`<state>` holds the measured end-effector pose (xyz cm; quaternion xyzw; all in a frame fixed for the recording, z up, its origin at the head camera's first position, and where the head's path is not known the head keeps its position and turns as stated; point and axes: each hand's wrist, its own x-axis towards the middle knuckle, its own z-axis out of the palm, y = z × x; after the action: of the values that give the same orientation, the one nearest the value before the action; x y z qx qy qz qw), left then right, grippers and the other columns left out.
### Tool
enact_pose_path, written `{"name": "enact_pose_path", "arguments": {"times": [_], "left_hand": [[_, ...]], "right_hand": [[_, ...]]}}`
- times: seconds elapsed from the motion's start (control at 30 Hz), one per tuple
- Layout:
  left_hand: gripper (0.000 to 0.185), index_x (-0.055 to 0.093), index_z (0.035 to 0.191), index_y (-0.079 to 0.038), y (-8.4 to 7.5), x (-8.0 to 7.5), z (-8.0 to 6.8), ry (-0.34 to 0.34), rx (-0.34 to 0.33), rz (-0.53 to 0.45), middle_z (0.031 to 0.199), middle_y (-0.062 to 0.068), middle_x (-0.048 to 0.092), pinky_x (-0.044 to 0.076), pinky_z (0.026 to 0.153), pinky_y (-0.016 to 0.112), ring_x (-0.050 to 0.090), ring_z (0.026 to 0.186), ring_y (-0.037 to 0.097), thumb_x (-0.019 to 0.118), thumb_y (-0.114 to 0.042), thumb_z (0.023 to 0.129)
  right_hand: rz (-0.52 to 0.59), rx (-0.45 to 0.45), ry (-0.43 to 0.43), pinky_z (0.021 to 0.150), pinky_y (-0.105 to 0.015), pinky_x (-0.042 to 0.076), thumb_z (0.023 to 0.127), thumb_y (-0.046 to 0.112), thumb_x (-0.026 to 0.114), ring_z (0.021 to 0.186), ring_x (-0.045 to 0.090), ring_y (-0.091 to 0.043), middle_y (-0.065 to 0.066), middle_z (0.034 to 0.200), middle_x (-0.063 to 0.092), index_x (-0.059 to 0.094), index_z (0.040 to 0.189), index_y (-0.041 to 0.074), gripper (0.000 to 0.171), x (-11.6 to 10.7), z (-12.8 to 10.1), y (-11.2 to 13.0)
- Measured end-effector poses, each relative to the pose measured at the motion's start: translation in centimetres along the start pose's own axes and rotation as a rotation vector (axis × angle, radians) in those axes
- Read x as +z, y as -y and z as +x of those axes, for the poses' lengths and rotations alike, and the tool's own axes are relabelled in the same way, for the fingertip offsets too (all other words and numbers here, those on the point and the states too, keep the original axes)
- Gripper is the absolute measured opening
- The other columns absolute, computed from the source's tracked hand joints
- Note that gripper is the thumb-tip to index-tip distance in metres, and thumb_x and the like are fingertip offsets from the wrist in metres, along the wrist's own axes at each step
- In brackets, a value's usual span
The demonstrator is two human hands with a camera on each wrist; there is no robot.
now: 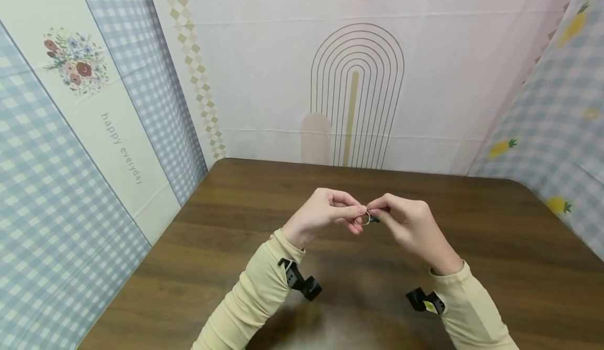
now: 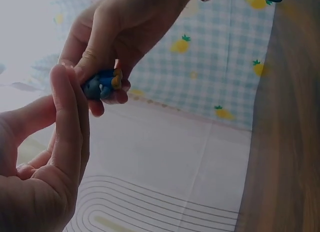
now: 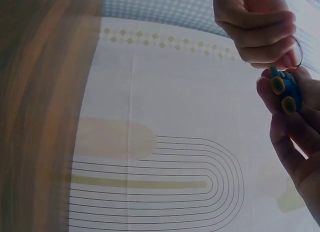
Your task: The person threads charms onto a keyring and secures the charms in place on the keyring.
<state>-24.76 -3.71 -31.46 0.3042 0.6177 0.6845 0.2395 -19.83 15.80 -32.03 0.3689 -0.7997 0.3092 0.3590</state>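
Above the table, both hands meet at a small blue figurine keychain [image 1: 374, 218] with a thin metal ring [image 3: 301, 52]. My left hand [image 1: 330, 211] pinches the ring between thumb and fingers. My right hand [image 1: 408, 219] grips the figurine by its body, thumb on one side and fingers on the other. In the left wrist view the blue figurine [image 2: 102, 84] shows a rounded head and yellowish feet, partly covered by the right fingers. Two orange-rimmed feet with green soles face the right wrist camera. Fingertips hide where ring and figurine join.
A brown wooden table [image 1: 212, 276] lies below the hands. Behind it hangs a white patterned cloth [image 1: 264, 77], with a blue checked cloth [image 1: 28, 182] at left and a pineapple-print cloth [image 1: 557, 145] at right. Black wrist cameras [image 1: 299, 281] sit on both sleeves.
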Motion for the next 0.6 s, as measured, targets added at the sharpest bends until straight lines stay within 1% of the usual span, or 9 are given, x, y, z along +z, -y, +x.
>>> {"name": "enact_pose_path", "arguments": {"times": [0.1, 0.17, 0.27, 0.4, 0.5, 0.53, 0.6], "left_hand": [[0.023, 0.061, 0.101, 0.017, -0.19, 0.13, -0.13, 0.014, 0.006, 0.005, 0.07, 0.003, 0.067, 0.06, 0.075, 0.039, 0.069, 0.063, 0.014, 0.064, -0.003, 0.09], [0.021, 0.062, 0.1, 0.016, -0.28, 0.2, -0.15, 0.01, 0.012, 0.003, 0.07, 0.002, 0.067, 0.06, 0.076, 0.041, 0.068, 0.063, 0.014, 0.064, -0.002, 0.09], [0.02, 0.061, 0.1, 0.016, -0.35, 0.24, -0.14, -0.014, 0.03, -0.01, 0.07, 0.002, 0.067, 0.06, 0.078, 0.042, 0.068, 0.063, 0.013, 0.063, -0.001, 0.09], [0.021, 0.058, 0.103, 0.018, -0.26, 0.18, -0.04, -0.046, 0.046, -0.061, 0.071, 0.001, 0.067, 0.06, 0.078, 0.038, 0.068, 0.065, 0.012, 0.06, 0.001, 0.092], [0.021, 0.056, 0.104, 0.02, -0.17, 0.14, 0.01, -0.051, 0.052, -0.093, 0.074, 0.001, 0.068, 0.06, 0.079, 0.035, 0.068, 0.069, 0.012, 0.058, 0.003, 0.093], [0.021, 0.055, 0.104, 0.02, -0.14, 0.13, 0.03, -0.05, 0.055, -0.097, 0.074, 0.001, 0.069, 0.059, 0.081, 0.038, 0.068, 0.07, 0.011, 0.057, 0.003, 0.093], [0.02, 0.055, 0.104, 0.02, -0.08, 0.13, 0.03, -0.051, 0.066, -0.097, 0.076, 0.001, 0.069, 0.059, 0.082, 0.038, 0.068, 0.071, 0.011, 0.056, 0.003, 0.094]], "right_hand": [[0.005, 0.006, 0.011, 0.063, -0.008, 0.044, 0.072, -0.016, 0.074, 0.069, 0.057, 0.007, 0.003, 0.075, 0.071, 0.069, 0.083, 0.011, 0.03, -0.2, 0.07, 0.01], [-0.005, 0.005, 0.011, 0.061, -0.009, 0.043, 0.072, -0.015, 0.074, 0.069, 0.057, 0.007, 0.003, 0.075, 0.07, 0.069, 0.083, 0.011, 0.029, -0.28, 0.16, 0.06], [-0.01, 0.022, -0.003, 0.061, -0.01, 0.044, 0.072, -0.014, 0.074, 0.068, 0.058, 0.006, 0.004, 0.074, 0.07, 0.069, 0.084, 0.011, 0.029, -0.42, 0.24, 0.18], [0.009, 0.057, -0.014, 0.062, -0.01, 0.047, 0.073, -0.013, 0.074, 0.068, 0.06, 0.005, 0.002, 0.074, 0.071, 0.069, 0.084, 0.011, 0.027, -0.5, 0.22, 0.38], [0.021, 0.066, -0.025, 0.061, -0.01, 0.047, 0.073, -0.015, 0.074, 0.067, 0.059, 0.005, 0.001, 0.074, 0.071, 0.069, 0.085, 0.01, 0.028, -0.3, 0.27, 0.57], [0.021, 0.069, -0.027, 0.06, -0.01, 0.046, 0.073, -0.015, 0.074, 0.066, 0.058, 0.005, 0.001, 0.073, 0.071, 0.07, 0.085, 0.01, 0.028, -0.19, 0.29, 0.64], [0.021, 0.074, -0.033, 0.059, -0.01, 0.045, 0.074, -0.014, 0.073, 0.065, 0.056, 0.006, 0.0, 0.072, 0.07, 0.07, 0.085, 0.009, 0.026, 0.02, 0.36, 0.81]]}}
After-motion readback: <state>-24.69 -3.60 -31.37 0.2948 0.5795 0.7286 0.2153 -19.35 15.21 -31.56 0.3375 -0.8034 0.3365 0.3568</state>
